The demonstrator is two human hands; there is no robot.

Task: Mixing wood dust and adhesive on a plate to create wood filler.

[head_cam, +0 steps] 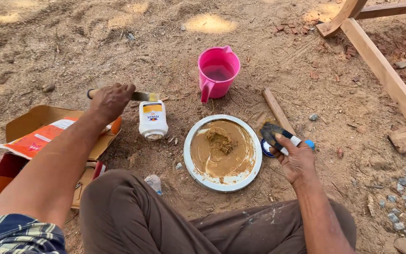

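Left hand [111,99]: reaching to the left-centre of the frame, fingers closing around the handle of a flat-bladed putty knife [139,96], whose blade is pointing right, just above a white bottle.

Right hand [297,157]: sitting right of centre, gripping a second, paste-smeared scraper [274,134] with a white-and-blue handle; the dark blade is pointing up-left, just beside the plate's right rim.

White round plate [254,162]: lying on the sandy ground at centre frame, holding a spread of tan-brown paste [222,150] with a thicker lump near its upper middle.

White bottle [152,120] (orange-and-yellow label, printing not recorded): lying on the ground between the left hand and the plate, mouth end toward the lower edge.

Pink plastic jug [218,73]: standing upright above the plate, holding a little liquid.

Cardboard box [43,117]: lying open at the left edge, an orange-and-white packet [38,138] resting across it.

Wooden stick [277,110]: lying on the ground, upper right of the plate.

Timber frame pieces [381,66]: running across the upper right corner.

Person's legs in brown trousers [137,216]: filling the lower frame.
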